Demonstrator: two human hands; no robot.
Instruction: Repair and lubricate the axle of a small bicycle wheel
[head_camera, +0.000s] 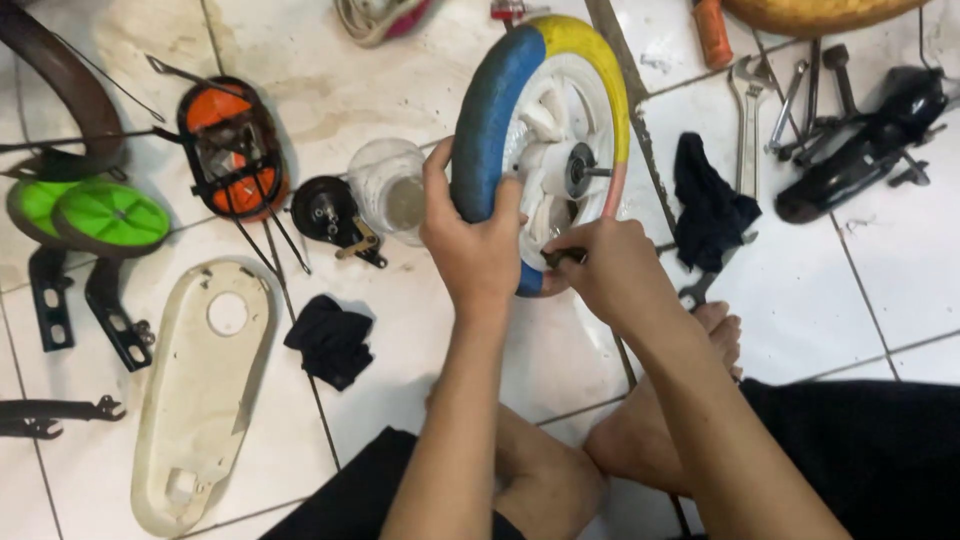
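The small child's-bicycle wheel with a blue and yellow foam tyre and white plastic spokes (545, 140) stands upright on the pale tiled floor (880, 290), just ahead of the person's bare feet, at about twelve o'clock from the knees. The left hand (470, 245) wraps the blue stretch of tyre at the wheel's seven o'clock, fingers curled round the tread and thumb pressed on its side. The right hand (610, 265) sits at the wheel's five o'clock, fingers bunched together around a thin dark tool or rod (562, 258) near the rim.

The wheel rests on a narrow edge, steadied only by that left grip; if the right hand pushes hard, I think the tyre could roll or twist out sideways, and the tool could slip toward the left thumb close beside it.

What the right fingers actually pinch is mostly covered by the hand, so I cannot tell what it is. The wheel's lowest part is hidden behind both hands. At two o'clock a black rag (705, 205) lies over part of a steel spanner (745, 110), and at nine o'clock a clear glass jar (390, 190) stands beside a black sprocket part (330, 215).
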